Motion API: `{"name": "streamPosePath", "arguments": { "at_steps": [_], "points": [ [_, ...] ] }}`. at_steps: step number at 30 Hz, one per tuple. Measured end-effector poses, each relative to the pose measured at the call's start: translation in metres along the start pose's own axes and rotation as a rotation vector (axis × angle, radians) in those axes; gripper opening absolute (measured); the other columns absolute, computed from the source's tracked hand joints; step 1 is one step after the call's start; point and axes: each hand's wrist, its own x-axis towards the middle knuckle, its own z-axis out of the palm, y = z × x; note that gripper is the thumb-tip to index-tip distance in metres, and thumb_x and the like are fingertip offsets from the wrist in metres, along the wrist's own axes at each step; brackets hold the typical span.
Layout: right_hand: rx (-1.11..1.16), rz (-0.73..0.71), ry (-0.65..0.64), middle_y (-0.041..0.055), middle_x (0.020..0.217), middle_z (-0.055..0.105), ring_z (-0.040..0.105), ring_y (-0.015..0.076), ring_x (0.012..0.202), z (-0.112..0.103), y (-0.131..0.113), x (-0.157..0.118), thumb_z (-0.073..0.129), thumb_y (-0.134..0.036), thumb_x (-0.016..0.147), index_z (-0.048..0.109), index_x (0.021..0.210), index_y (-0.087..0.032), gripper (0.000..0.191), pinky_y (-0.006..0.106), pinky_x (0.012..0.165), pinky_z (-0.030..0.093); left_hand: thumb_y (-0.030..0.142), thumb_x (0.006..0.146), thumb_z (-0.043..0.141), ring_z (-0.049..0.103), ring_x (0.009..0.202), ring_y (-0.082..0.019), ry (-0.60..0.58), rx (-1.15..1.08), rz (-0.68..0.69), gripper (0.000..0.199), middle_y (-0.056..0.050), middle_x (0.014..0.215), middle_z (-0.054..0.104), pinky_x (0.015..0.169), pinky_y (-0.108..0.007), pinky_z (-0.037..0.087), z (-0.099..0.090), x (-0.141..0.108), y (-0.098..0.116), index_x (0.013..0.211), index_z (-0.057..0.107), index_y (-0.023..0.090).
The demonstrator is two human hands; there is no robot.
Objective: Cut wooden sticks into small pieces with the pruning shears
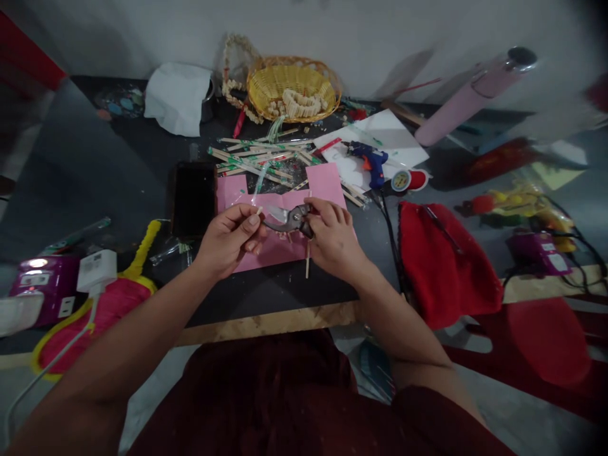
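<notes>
My left hand is closed, its thumb and fingertips pinching a short pale wooden stick piece. Wrapped round the handles of a pair of pruning shears, my right hand holds them with the blades pointing left, close to the left fingertips. Below the right hand a thin wooden stick sticks out; whether that hand grips it I cannot tell. Under both hands lies pink paper on the dark table. Just beyond it are several chopsticks in green-marked wrappers, loosely piled.
A yellow wicker basket holds small wooden pieces. To the right are a blue glue gun, red thread spool, red cloth and pink bottle. A dark phone and purple power box are left.
</notes>
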Motion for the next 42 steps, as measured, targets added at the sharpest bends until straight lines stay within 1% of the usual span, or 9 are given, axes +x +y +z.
{"name": "streamPosePath", "arguments": {
  "at_steps": [6,12,21,25,27,31,33,36,42],
  "points": [
    [-0.062,0.000,0.031,0.0127,0.141,0.046,0.041,0.0304,0.119,0.002,-0.013,-0.002,0.050,-0.027,0.087,0.055,0.117,-0.018,0.031,0.046,0.095,0.034,0.033,0.072,0.079,0.046,0.038,-0.004,-0.042,0.072,0.081,0.028,-0.001,0.064,0.068,0.043,-0.020,0.047,-0.001,0.000,-0.006,0.083,0.060,0.016],
    [-0.084,-0.023,0.057,0.0128,0.140,0.044,0.041,0.0312,0.117,0.007,-0.014,-0.003,0.056,-0.031,0.084,0.053,0.118,-0.019,0.036,0.046,0.091,0.035,0.032,0.075,0.076,0.047,0.039,-0.004,-0.091,0.120,0.129,0.024,0.000,0.064,0.067,0.044,-0.020,0.049,-0.005,0.002,-0.011,0.082,0.059,0.016],
    [-0.084,-0.027,0.075,0.0124,0.139,0.044,0.042,0.0310,0.113,0.007,-0.014,-0.003,0.057,-0.036,0.085,0.053,0.114,-0.020,0.034,0.046,0.087,0.038,0.029,0.082,0.070,0.051,0.041,-0.005,-0.134,0.193,0.182,0.016,0.001,0.068,0.066,0.046,-0.020,0.050,-0.009,0.001,-0.014,0.084,0.058,0.017],
    [-0.023,-0.003,0.087,0.0122,0.133,0.050,0.046,0.0306,0.111,0.009,-0.012,-0.002,0.056,-0.041,0.085,0.054,0.106,-0.019,0.031,0.045,0.086,0.040,0.029,0.083,0.068,0.050,0.041,-0.005,-0.142,0.209,0.203,0.016,0.003,0.066,0.064,0.046,-0.020,0.051,-0.009,0.002,-0.013,0.083,0.058,0.017],
    [0.046,0.009,0.103,0.0141,0.129,0.053,0.049,0.0305,0.109,0.011,-0.012,-0.001,0.056,-0.042,0.085,0.053,0.109,-0.017,0.035,0.046,0.086,0.041,0.029,0.084,0.067,0.049,0.041,-0.005,-0.142,0.222,0.219,0.015,0.003,0.066,0.063,0.045,-0.021,0.051,-0.010,0.002,-0.013,0.084,0.058,0.017],
    [0.111,0.023,0.073,0.0189,0.126,0.055,0.053,0.0321,0.105,0.013,-0.013,-0.001,0.053,-0.037,0.084,0.034,0.137,-0.011,0.062,0.048,0.085,0.043,0.029,0.086,0.065,0.050,0.042,-0.005,-0.137,0.269,0.251,0.014,0.001,0.068,0.064,0.046,-0.020,0.050,-0.010,0.000,-0.012,0.085,0.059,0.017],
    [0.077,0.032,0.018,0.0182,0.122,0.056,0.053,0.0330,0.103,0.011,-0.014,-0.001,0.053,-0.032,0.083,0.029,0.143,-0.013,0.067,0.049,0.083,0.044,0.030,0.086,0.065,0.052,0.044,-0.005,-0.141,0.305,0.261,0.015,0.000,0.069,0.065,0.047,-0.020,0.050,-0.009,-0.002,-0.011,0.085,0.059,0.016],
    [0.084,0.035,-0.034,0.0154,0.117,0.057,0.052,0.0320,0.104,0.009,-0.015,0.000,0.054,-0.027,0.080,0.036,0.140,-0.016,0.064,0.047,0.083,0.045,0.031,0.085,0.066,0.054,0.046,-0.006,-0.151,0.356,0.263,0.017,-0.001,0.071,0.067,0.048,-0.019,0.050,-0.008,-0.005,-0.011,0.083,0.059,0.016],
    [0.139,0.025,0.000,0.0143,0.109,0.057,0.053,0.0289,0.099,0.010,-0.013,0.001,0.050,-0.024,0.082,0.043,0.133,-0.015,0.052,0.044,0.083,0.048,0.032,0.087,0.063,0.054,0.047,-0.006,-0.111,0.397,0.250,0.017,-0.002,0.072,0.068,0.049,-0.020,0.050,-0.008,-0.007,-0.013,0.087,0.059,0.015]
  ]
}}
